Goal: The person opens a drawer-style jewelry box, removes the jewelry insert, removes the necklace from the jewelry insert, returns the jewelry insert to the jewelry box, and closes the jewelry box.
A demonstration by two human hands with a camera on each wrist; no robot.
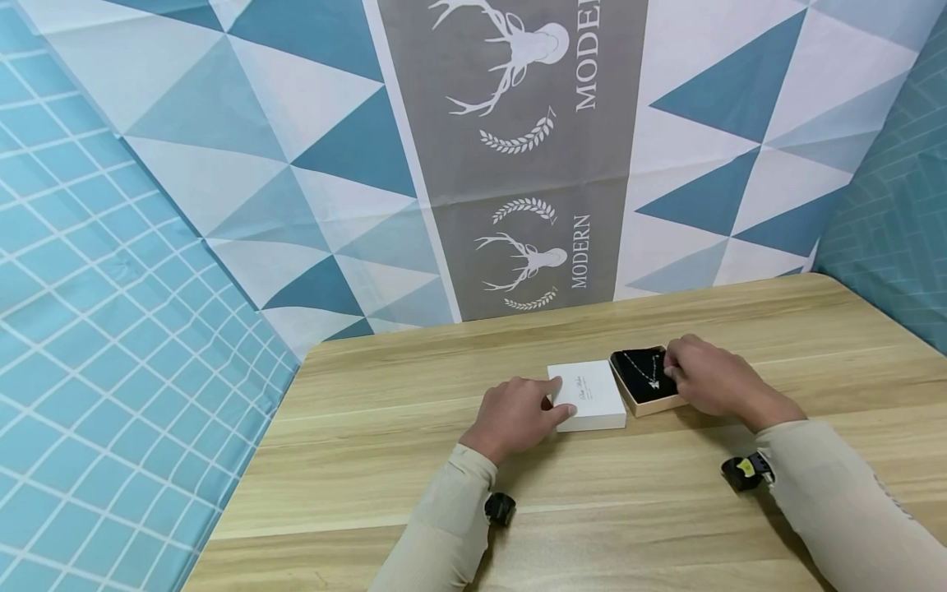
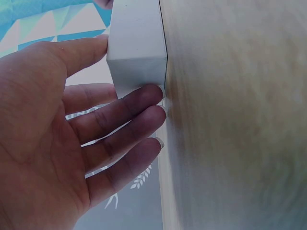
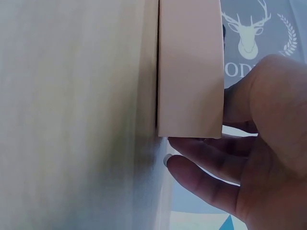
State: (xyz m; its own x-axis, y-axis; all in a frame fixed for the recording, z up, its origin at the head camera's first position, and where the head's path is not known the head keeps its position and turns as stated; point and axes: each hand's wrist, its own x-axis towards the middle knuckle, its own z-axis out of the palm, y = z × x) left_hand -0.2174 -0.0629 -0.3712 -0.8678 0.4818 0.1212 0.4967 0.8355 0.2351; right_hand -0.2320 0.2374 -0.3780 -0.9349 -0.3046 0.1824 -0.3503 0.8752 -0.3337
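Note:
A white box lid (image 1: 596, 400) with small print on top lies flat on the wooden table. My left hand (image 1: 514, 417) rests at its left side, thumb and forefinger over the top. In the left wrist view the other fingers (image 2: 127, 108) of that hand are spread loosely by the lid's end. Right beside the lid stands the box base (image 1: 654, 405), with beige walls and a black pad. On the pad lies a silvery necklace (image 1: 653, 381) with a small pendant. My right hand (image 1: 712, 376) grips the base's right edge, thumb over the top and fingers by the outer wall (image 3: 191, 72).
The wooden table (image 1: 355, 485) extends around both boxes. A patterned backdrop (image 1: 536, 164) with deer heads stands behind it, and a blue tiled sheet (image 1: 111, 329) hangs at the left. Small black devices sit at both wrists.

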